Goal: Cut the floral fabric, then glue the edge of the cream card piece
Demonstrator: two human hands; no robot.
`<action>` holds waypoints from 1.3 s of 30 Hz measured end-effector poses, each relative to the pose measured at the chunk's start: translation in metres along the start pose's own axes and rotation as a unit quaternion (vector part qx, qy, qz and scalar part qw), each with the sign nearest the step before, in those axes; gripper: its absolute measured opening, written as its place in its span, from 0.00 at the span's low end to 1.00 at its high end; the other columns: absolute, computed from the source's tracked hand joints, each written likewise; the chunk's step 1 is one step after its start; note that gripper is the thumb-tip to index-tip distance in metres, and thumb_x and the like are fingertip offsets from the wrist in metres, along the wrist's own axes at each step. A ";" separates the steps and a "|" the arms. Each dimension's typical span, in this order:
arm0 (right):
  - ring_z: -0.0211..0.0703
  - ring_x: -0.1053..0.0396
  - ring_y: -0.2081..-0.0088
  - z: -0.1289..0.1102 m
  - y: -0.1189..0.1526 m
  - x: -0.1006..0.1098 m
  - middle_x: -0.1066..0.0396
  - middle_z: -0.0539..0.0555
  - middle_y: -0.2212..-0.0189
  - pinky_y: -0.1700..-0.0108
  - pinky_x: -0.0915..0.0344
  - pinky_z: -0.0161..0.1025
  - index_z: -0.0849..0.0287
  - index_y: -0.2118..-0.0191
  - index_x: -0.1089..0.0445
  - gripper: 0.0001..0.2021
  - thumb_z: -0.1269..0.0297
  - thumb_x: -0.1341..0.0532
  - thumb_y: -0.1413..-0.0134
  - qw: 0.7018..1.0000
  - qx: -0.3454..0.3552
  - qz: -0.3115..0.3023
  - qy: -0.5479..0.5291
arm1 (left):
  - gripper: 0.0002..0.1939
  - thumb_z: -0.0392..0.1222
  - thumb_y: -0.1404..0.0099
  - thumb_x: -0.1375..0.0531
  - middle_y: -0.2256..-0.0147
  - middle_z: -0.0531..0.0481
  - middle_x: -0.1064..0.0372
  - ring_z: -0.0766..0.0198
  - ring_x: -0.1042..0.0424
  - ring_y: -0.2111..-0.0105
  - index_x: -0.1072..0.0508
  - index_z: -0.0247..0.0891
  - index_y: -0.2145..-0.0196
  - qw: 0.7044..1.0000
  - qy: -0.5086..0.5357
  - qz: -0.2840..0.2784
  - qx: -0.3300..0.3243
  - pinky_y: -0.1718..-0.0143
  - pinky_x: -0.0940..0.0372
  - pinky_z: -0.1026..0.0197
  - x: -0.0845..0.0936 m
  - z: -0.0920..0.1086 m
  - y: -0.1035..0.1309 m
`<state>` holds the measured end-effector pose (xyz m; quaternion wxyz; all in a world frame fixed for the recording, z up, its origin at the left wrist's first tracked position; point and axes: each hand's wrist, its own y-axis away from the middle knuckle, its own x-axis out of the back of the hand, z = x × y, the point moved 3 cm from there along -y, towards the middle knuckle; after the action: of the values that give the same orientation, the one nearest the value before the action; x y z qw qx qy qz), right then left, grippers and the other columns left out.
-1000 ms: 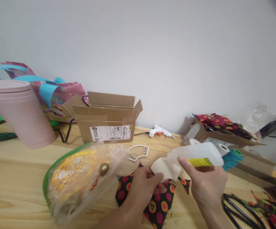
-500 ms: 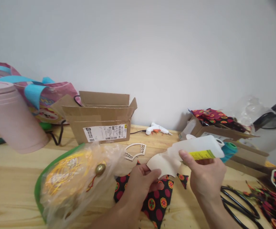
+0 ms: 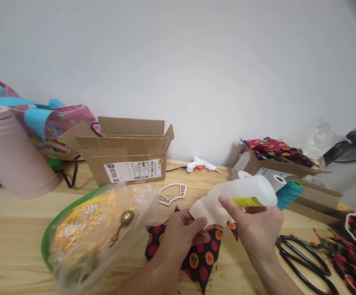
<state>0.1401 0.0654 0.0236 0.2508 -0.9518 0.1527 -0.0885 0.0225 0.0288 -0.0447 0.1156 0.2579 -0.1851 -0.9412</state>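
Between thumb and fingers, my left hand [image 3: 185, 233] pinches a pale fan-shaped piece [image 3: 207, 211] by its lower left side. My right hand [image 3: 256, 229] is wrapped round a translucent white bottle [image 3: 242, 190] with a yellow label, tilted over the pale piece; its nozzle end is hard to make out. Under my left hand lies black fabric [image 3: 201, 260] with red and orange patterns. A wooden fan-shaped frame [image 3: 173, 194] rests just behind, and a white glue gun [image 3: 201, 164] lies near the wall.
An open cardboard box [image 3: 122, 159], a pink tumbler [image 3: 14, 151] and a plastic bag of yellow cords [image 3: 88, 233] stand at the left. At the right are black-handled scissors [image 3: 304, 258], thread spools [image 3: 290, 192], fabric scraps [image 3: 347, 258] and another box [image 3: 307, 196].
My right hand and the bottle have moved a little left, further over the pale piece. My left hand keeps its hold. The view has shifted slightly.
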 end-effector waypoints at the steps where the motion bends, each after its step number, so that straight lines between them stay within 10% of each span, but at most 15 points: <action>1: 0.47 0.29 0.80 -0.001 0.000 0.000 0.27 0.53 0.83 0.79 0.30 0.39 0.61 0.79 0.30 0.13 0.61 0.30 0.77 1.000 0.006 -0.006 -0.003 | 0.05 0.35 0.57 0.33 0.83 0.52 0.28 0.69 0.31 0.79 0.24 0.33 0.78 1.000 0.001 -0.001 0.000 0.78 0.35 0.69 0.000 0.000 0.000; 18: 0.42 0.30 0.83 -0.002 0.008 -0.007 0.27 0.50 0.84 0.82 0.31 0.34 0.59 0.79 0.30 0.09 0.63 0.31 0.70 0.995 0.058 -0.080 -0.031 | 0.12 0.41 0.56 0.33 0.77 0.48 0.25 0.67 0.29 0.75 0.22 0.33 0.72 1.000 -0.008 -0.013 -0.011 0.76 0.34 0.69 0.002 -0.002 -0.002; 23: 0.47 0.28 0.77 0.005 -0.004 0.001 0.26 0.53 0.79 0.75 0.29 0.40 0.60 0.76 0.29 0.14 0.61 0.30 0.74 0.999 0.036 -0.004 -0.003 | 0.09 0.39 0.54 0.34 0.77 0.48 0.26 0.68 0.29 0.76 0.23 0.32 0.73 1.000 -0.005 -0.001 -0.014 0.76 0.34 0.70 0.002 -0.004 -0.002; 39: 0.45 0.29 0.75 0.006 -0.007 0.002 0.26 0.53 0.77 0.73 0.30 0.40 0.60 0.74 0.31 0.14 0.60 0.30 0.70 0.999 0.024 -0.032 -0.021 | 0.09 0.40 0.52 0.35 0.76 0.48 0.25 0.67 0.28 0.74 0.23 0.33 0.72 1.000 -0.014 -0.015 -0.015 0.73 0.32 0.69 0.005 -0.006 -0.003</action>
<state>0.1455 0.0731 0.0217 0.2735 -0.9517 0.1147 -0.0796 0.0207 0.0280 -0.0528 0.1027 0.2455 -0.1692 -0.9490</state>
